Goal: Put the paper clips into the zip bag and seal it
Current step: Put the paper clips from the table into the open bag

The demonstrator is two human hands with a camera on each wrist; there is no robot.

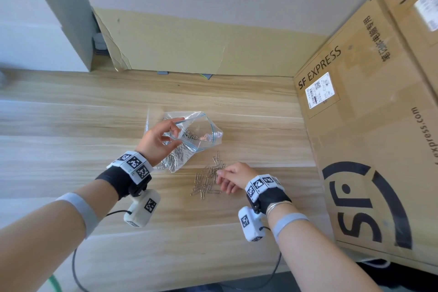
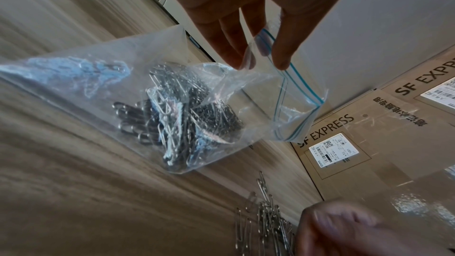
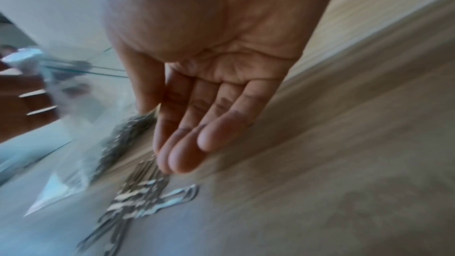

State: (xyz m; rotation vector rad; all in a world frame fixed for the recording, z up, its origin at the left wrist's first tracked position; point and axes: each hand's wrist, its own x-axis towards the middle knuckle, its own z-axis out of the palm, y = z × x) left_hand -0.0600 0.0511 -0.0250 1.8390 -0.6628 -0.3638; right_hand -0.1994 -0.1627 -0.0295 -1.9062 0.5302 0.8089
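Note:
A clear zip bag (image 1: 189, 137) (image 2: 138, 104) with a blue zip line is held up off the wooden table (image 1: 71, 125), its mouth gaping open. Many silver paper clips (image 2: 177, 118) lie bunched inside it. My left hand (image 1: 161, 137) (image 2: 261, 46) pinches the bag's rim between thumb and fingers. A loose pile of paper clips (image 1: 208, 180) (image 2: 265, 221) (image 3: 140, 194) lies on the table in front of the bag. My right hand (image 1: 232, 176) (image 3: 187, 139) hovers at the pile's right edge, fingers straight and together, palm bare, fingertips just above the clips.
Large SF Express cardboard boxes (image 1: 369, 125) stand along the right side of the table. A flattened cardboard sheet (image 1: 201, 42) leans against the back wall. Cables (image 1: 78, 268) trail from the wrist cameras over the near table edge.

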